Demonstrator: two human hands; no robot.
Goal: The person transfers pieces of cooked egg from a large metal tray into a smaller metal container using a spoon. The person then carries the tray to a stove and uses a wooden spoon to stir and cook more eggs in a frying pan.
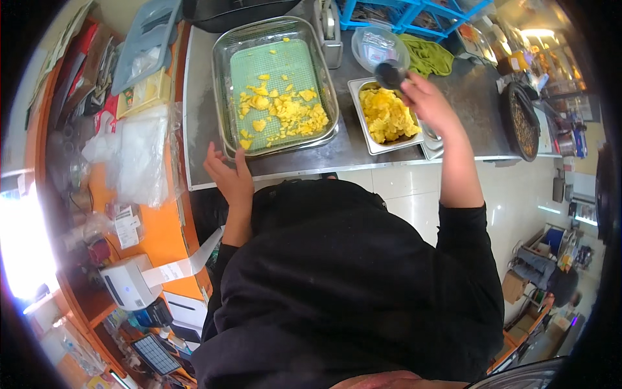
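My right hand [427,99] grips a dark utensil [389,74] with a rounded head, held over the upper edge of a rectangular metal pan [370,149]. Yellow scrambled egg [386,114] is heaped in that pan. At the near left corner of a large glass-like tray [335,104], my left hand [228,170] rests with its fingers spread, next to or touching the rim. The tray has a green mesh-patterned base, and loose yellow egg pieces [296,114] lie scattered on it, mostly towards the near side.
Behind the metal pan are a round clear plastic container [359,46], a green cloth [427,56] and blue plastic baskets [403,14]. A dark round pan [520,121] stands at the right. Plastic bags [143,155] and a white label printer [129,282] occupy the orange counter; another person [559,279] is far right.
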